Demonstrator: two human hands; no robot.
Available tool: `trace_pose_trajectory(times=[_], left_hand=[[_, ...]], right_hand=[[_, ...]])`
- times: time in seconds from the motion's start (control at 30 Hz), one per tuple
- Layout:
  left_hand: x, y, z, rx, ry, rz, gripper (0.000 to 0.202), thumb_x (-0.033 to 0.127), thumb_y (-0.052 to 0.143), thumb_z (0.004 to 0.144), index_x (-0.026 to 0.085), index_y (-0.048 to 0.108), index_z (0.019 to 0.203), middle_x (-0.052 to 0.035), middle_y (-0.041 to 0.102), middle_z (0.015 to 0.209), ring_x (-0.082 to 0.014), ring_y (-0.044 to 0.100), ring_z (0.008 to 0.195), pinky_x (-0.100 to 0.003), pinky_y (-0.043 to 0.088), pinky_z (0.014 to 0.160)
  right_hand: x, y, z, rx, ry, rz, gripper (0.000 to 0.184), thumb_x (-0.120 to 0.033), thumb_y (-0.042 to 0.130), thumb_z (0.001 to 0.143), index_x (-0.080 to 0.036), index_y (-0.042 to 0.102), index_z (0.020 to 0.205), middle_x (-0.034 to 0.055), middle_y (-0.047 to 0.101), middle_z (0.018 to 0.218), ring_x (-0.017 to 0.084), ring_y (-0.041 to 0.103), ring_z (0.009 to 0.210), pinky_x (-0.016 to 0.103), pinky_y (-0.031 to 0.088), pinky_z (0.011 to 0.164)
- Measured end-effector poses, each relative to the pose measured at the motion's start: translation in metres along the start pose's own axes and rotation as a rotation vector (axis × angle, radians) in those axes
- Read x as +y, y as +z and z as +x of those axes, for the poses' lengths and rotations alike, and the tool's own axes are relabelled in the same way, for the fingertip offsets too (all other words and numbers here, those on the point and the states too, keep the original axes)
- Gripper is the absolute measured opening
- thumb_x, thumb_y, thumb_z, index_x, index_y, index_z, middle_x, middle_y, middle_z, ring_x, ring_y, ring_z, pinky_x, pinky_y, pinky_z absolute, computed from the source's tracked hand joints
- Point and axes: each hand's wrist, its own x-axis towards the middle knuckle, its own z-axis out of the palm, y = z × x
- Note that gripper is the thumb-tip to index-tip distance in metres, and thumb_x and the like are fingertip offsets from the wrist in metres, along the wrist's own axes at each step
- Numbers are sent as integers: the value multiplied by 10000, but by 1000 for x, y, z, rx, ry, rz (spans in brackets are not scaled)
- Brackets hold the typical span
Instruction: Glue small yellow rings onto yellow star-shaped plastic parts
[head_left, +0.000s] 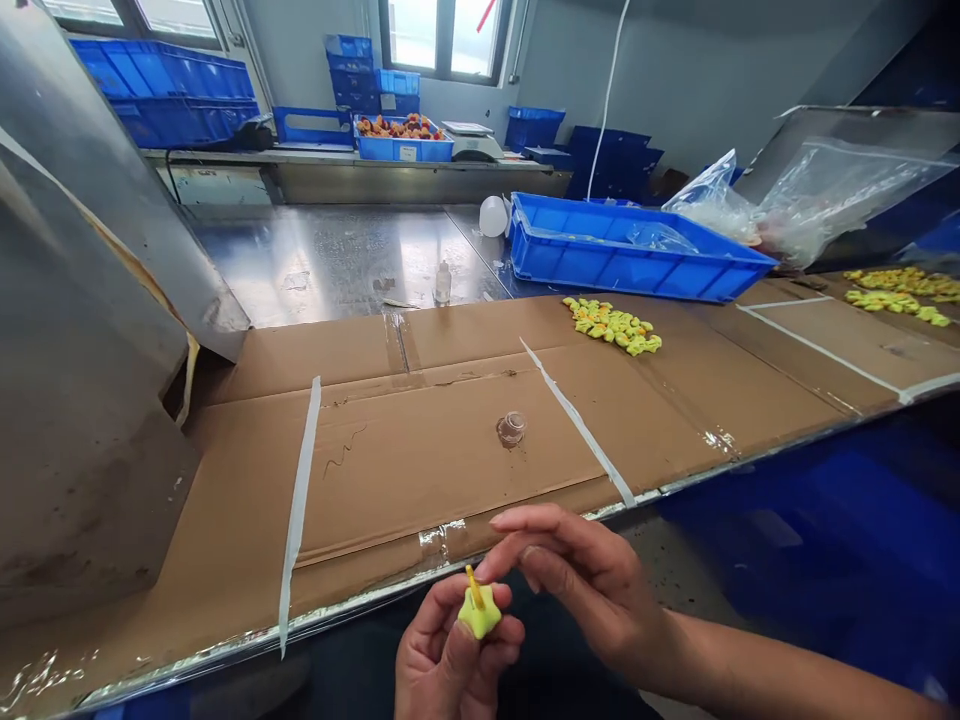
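Observation:
Low at the front edge of the table, my left hand [457, 655] is closed, its fingertips pinching a small yellow-green star-shaped piece [480, 612]. A thin darker-yellow strip [473, 585] stands up from the star's top. Beside it is my right hand [581, 575], fingers stretched out and thumb a little apart. One of its fingertips reaches the strip, and whether it presses on it I cannot tell. Beyond my hands, a small clear cup [511, 429] stands on the cardboard. Farther right lies a cluster of similar yellow-green pieces [613, 326].
Brown cardboard [420, 450] with white tape strips covers the table. A metal housing [82, 400] rises at left. A blue crate [637, 262], a small bottle [442, 283] and plastic bags [817, 200] stand behind. More yellow pieces [900, 300] lie far right.

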Motion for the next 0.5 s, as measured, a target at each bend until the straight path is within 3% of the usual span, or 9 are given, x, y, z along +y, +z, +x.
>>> trace_pose_trajectory(times=[0.1, 0.33, 0.5], left_hand=[[2, -1, -1, -16, -69, -9, 311, 232, 925, 396, 204, 783, 671, -88, 774, 654, -146, 711, 518, -140, 560, 496], [0, -3, 0, -42, -100, -22, 313, 217, 924, 410, 209, 785, 690, -79, 778, 666, -142, 718, 542, -138, 567, 532], [-1, -4, -1, -81, -83, 5, 291, 222, 918, 437, 201, 786, 695, -75, 776, 657, -140, 719, 547, -134, 571, 556]], right_hand=[[-4, -1, 1, -13, -11, -42, 232, -124, 436, 979, -161, 534, 1186, 60, 721, 970, 119, 684, 882, 242, 545, 808], [-4, -2, -2, 8, -46, -126, 234, -109, 436, 971, -150, 534, 1180, 64, 723, 954, 120, 692, 849, 236, 567, 765], [1, -3, -7, -24, -243, -388, 294, -98, 463, 950, -159, 504, 1234, 42, 732, 917, 132, 663, 846, 270, 503, 847]])
